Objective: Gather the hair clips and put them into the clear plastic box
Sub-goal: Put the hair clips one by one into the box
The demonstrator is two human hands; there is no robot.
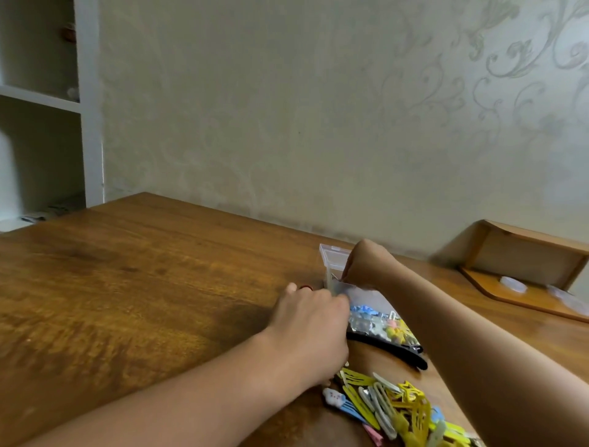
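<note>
A clear plastic box stands on the wooden table, its lid raised at the far end. Blue, yellow and pink clips show through its near part. My right hand reaches over the box with fingertips pinched at its rim; what it pinches is too small to tell. My left hand rests against the box's left side, fingers curled at its edge. A pile of yellow, white, blue and pink hair clips lies on the table near me. A long black clip lies between pile and box.
A small red object is absent from the table; a red ring-like item peeks out beyond my left fingers. A wooden shelf piece with small clear items stands at the right against the wall. White shelving rises at the left.
</note>
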